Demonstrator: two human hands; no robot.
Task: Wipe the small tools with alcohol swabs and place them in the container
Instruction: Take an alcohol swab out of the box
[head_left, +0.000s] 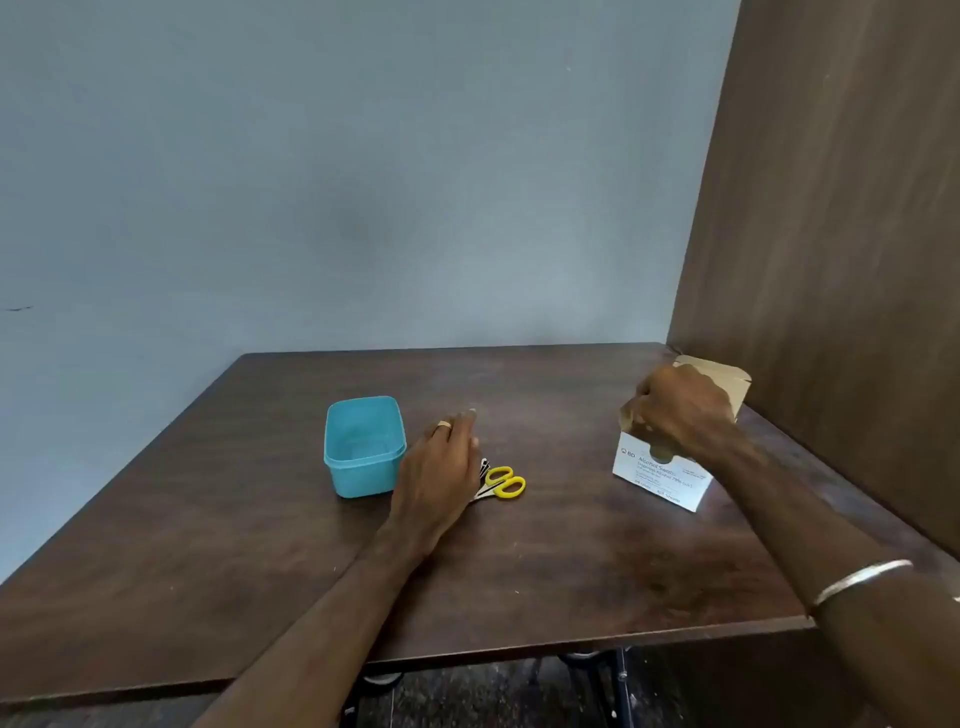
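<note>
The right hand was curled into the open swab box, likely fishing for a swab. The left hand lay flat and loose over the tools, beside the yellow scissors and the empty blue container.

You are looking at a bare, plain indoor room, perhaps an office or a recording corner; the exact kind cannot be told. A dark wood-laminate table stands with its far edge against a blank grey-blue painted wall, and a brown wood-grain panel closes its right edge. Below the table's near edge you see a dark floor and wheeled metal legs.
</note>
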